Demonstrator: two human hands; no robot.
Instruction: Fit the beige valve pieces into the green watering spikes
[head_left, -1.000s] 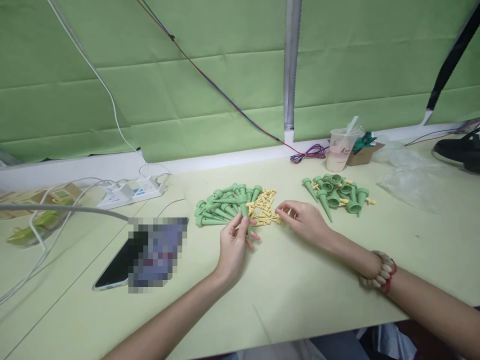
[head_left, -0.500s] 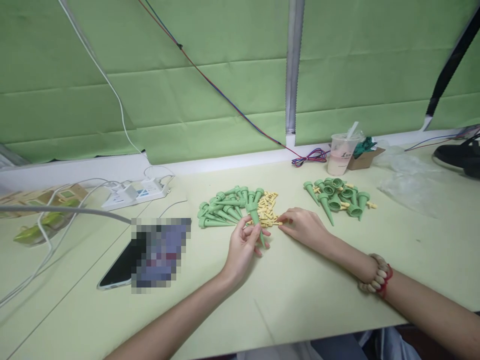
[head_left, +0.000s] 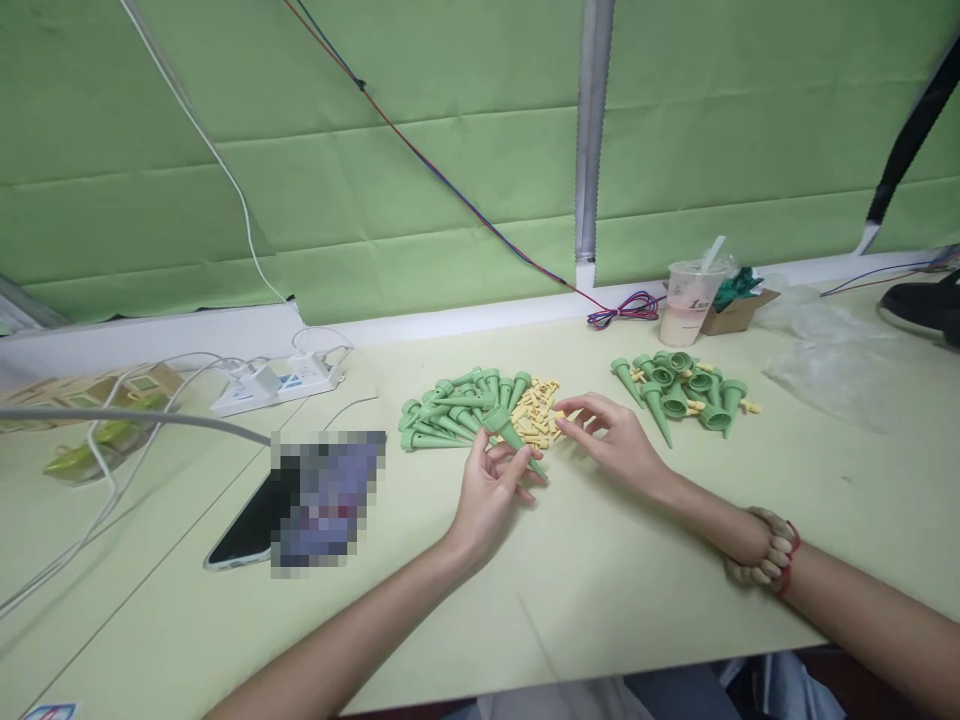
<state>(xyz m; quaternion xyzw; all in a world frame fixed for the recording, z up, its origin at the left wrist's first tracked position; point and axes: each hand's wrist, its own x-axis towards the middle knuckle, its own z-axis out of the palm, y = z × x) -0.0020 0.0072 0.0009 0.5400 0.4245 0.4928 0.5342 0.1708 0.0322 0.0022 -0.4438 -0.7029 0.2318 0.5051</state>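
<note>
My left hand [head_left: 489,490] is closed round a green plastic cone spike [head_left: 516,440], its tip pointing down to the right. Just behind it lies a pile of green cone spikes [head_left: 450,408] and a heap of small yellow plastic pieces [head_left: 538,410]. My right hand [head_left: 611,440] rests at the right edge of the yellow pieces, thumb and forefinger pinched over them; what they hold is too small to make out. A second pile of green spikes with yellow pieces fitted [head_left: 686,388] lies further right.
A phone [head_left: 259,520] lies to the left, partly blurred. A white power strip [head_left: 277,380] with cables sits at the back left. A drink cup with a straw [head_left: 686,300], a small cardboard box [head_left: 731,310] and a clear plastic bag [head_left: 832,350] stand at the back right.
My left hand has tilted the green spike so its tip points right. My right hand has shifted slightly over the yellow pieces. The view has drifted a little.
</note>
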